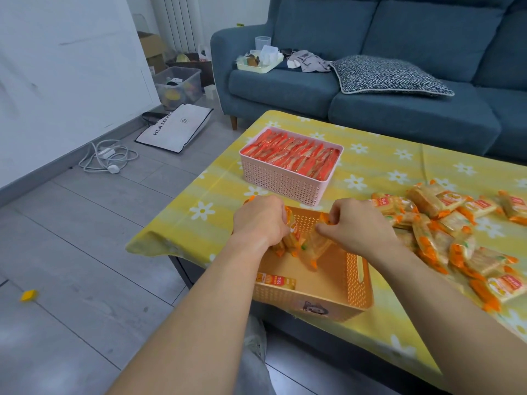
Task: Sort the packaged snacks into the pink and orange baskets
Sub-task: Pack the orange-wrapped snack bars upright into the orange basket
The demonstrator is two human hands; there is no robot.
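Here, both hands are inside the far end of the orange basket [360,276], which sits at the table's [379,166] near-left corner with its front wall right at the table edge. The left hand [261,220] is clenched round a bunch of orange-and-clear snack packets [291,240], fingers curled under them against the basket's far-left corner. The right hand [358,223] is curled too, with the thumb stretched left; it seems to pinch the orange end of one packet at its fingertips, though the grip itself is partly hidden. One more packet [275,280] stands along the basket's left wall, and the near half of the basket floor is bare.

Just beyond, with a thin strip of daisy cloth between, stands the pink basket [281,182], packed to the rim with red packets [293,155]. The loose pile of orange packets [445,223] spreads over the table to the right, its nearest packets touching or almost touching the orange basket's right wall. Open cloth lies right of the pink basket and behind the pile. The table's left edge drops to the grey floor [85,238] just beside the left forearm.
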